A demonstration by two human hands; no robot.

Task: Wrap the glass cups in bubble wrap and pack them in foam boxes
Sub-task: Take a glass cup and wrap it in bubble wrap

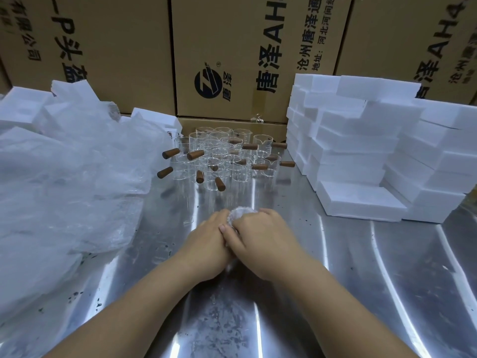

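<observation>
Left hand (210, 240) and right hand (260, 239) side by side at mid-bench (361, 267), fingers of both clamped on one bubble-wrapped cup (241, 214), cluster of bare glass cups (222, 156) with wooden handles behind, too many to count, loose bubble wrap (72, 171) heaped along left edge, foam boxes (374, 151) stacked at right, cardboard cartons (232, 55) walling the far edge.

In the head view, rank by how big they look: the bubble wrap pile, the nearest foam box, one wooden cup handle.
1. Bubble wrap pile
2. Foam box
3. Cup handle
</observation>
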